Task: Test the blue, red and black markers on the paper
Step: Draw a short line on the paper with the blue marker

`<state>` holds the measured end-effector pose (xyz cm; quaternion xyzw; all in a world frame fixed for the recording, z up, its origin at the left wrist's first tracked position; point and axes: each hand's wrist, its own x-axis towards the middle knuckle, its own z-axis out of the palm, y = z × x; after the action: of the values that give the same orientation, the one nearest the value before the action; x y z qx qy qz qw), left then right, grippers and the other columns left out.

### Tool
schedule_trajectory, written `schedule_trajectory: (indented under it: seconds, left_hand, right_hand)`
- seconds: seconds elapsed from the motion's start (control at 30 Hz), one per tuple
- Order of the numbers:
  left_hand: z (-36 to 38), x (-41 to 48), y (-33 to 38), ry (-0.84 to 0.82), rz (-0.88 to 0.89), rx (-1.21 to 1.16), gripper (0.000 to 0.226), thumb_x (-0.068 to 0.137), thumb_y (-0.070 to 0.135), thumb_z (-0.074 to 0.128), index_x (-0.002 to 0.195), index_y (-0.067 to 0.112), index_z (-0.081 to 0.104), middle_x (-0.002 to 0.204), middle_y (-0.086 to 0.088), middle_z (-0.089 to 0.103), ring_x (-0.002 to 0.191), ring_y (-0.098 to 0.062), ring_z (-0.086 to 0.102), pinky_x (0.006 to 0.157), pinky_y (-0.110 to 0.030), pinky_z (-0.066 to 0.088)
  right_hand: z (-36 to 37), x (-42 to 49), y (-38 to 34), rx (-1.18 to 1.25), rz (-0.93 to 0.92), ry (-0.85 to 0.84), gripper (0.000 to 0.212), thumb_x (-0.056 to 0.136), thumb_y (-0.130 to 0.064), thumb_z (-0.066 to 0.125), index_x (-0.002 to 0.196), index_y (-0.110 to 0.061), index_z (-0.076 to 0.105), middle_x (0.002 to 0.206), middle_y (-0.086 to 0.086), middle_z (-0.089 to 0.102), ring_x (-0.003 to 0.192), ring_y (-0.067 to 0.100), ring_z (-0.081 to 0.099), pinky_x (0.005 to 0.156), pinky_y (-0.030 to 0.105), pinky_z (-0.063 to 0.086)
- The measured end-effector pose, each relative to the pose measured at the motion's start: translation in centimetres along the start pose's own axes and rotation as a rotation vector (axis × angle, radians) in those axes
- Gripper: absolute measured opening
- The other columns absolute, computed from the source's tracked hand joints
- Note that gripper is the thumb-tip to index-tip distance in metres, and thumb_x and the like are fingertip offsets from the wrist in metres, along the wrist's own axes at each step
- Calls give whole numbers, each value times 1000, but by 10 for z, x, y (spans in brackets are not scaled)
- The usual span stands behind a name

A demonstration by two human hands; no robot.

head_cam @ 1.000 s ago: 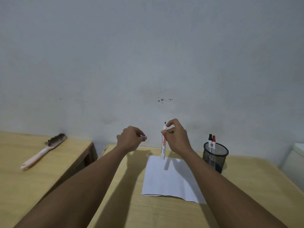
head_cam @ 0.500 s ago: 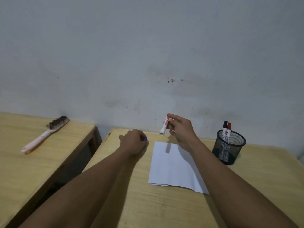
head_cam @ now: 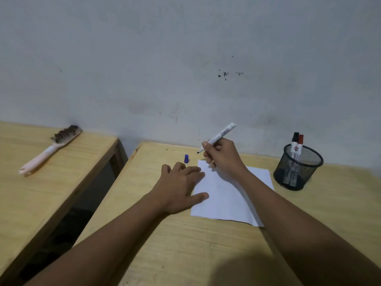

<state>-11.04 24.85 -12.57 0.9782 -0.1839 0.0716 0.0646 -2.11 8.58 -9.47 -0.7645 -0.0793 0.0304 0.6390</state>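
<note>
A white sheet of paper (head_cam: 231,195) lies on the wooden desk (head_cam: 185,244). My right hand (head_cam: 222,159) grips an uncapped white-barrelled marker (head_cam: 221,134) in a writing hold, its dark tip pointing down-left just above the paper's far left corner. My left hand (head_cam: 179,188) rests flat with fingers spread, pressing the paper's left edge. The blue cap (head_cam: 186,158) stands upright on the desk just beyond my left fingers. The black marker (head_cam: 294,141) and red marker (head_cam: 300,143) stand capped in a black mesh cup (head_cam: 298,168) to the right of the paper.
A second wooden table (head_cam: 51,182) sits to the left across a dark gap, with a pink-handled brush (head_cam: 49,150) lying on it. A grey wall runs right behind both desks. Bare desk surface lies in front of the paper.
My left hand has set the blue cap down on the desk and opened flat onto the paper's edge. My right hand has turned the marker tip-down and brought it toward the paper.
</note>
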Motion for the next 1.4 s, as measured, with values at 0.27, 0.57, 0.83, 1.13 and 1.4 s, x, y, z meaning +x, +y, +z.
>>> schedule_trajectory:
  seconds: [0.27, 0.57, 0.83, 1.13, 1.4]
  left_hand:
    - [6, 1, -7, -70, -27, -55, 72, 85, 78, 33, 145, 39, 37, 156, 17, 32, 137, -16, 25, 100, -43, 20]
    - [7, -6, -4, -300, -49, -69, 90, 82, 84, 16, 154, 37, -8, 161, 19, -16, 148, -13, -23, 116, -61, -10]
    - [-1, -6, -1, -259, -45, -63, 90, 80, 85, 14, 154, 39, -9, 162, 18, -14, 149, -13, -21, 116, -61, -8]
    - [6, -4, -6, -289, -47, -65, 91, 78, 85, 12, 154, 38, -8, 163, 18, -13, 149, -14, -19, 116, -61, -8]
    - [8, -5, -6, -277, -43, -72, 90, 80, 84, 15, 154, 38, -5, 163, 18, -11, 149, -14, -18, 116, -62, -7]
  right_hand:
    - [2, 7, 36, -8, -17, 52, 21, 97, -18, 64, 95, 3, 65, 69, 12, 68, 52, 17, 57, 47, 28, 47]
    - [3, 16, 42, -144, -72, 79, 19, 96, -23, 65, 92, -5, 70, 73, 10, 73, 52, 14, 62, 47, 23, 47]
    - [-1, 15, 34, -173, -106, 67, 19, 96, -24, 66, 94, -5, 70, 74, 9, 74, 52, 11, 62, 48, 22, 48]
    - [5, 18, 45, -257, -124, 54, 20, 96, -26, 65, 96, -7, 70, 74, 3, 73, 56, 8, 64, 53, 17, 48]
    - [4, 21, 49, -231, -141, 31, 19, 93, -24, 66, 84, -8, 69, 67, 10, 71, 58, 20, 65, 62, 43, 58]
